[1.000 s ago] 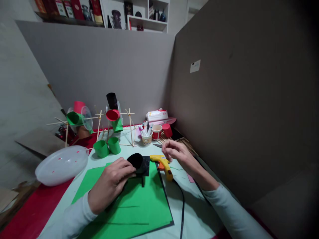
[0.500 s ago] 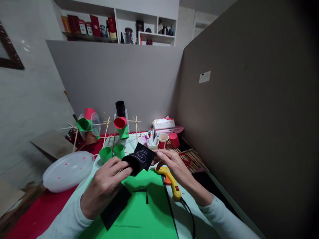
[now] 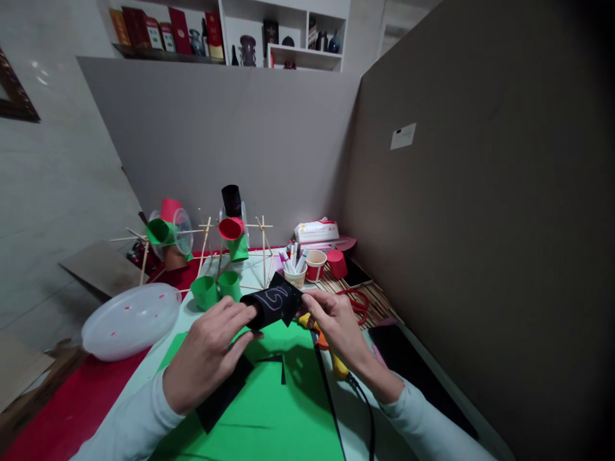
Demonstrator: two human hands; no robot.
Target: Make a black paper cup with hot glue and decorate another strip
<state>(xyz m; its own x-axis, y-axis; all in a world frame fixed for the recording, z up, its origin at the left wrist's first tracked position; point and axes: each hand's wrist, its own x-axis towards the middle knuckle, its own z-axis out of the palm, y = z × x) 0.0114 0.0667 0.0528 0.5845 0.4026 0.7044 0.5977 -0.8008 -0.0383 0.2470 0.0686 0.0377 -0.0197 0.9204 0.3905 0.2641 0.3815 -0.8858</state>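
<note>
Head view: a person's two hands are holding a rolled black paper tube (image 3: 273,301) in the air, just above a green paper sheet (image 3: 283,410) lying on the table (image 3: 188,318). The left hand (image 3: 211,349) is closing its grip around the tube's near end, while the right hand (image 3: 331,320) is pinching its far edge. A yellow glue gun (image 3: 339,366) is lying under the right wrist. Two green paper rings (image 3: 214,289) and a cup of markers (image 3: 294,272) are standing just behind.
</note>
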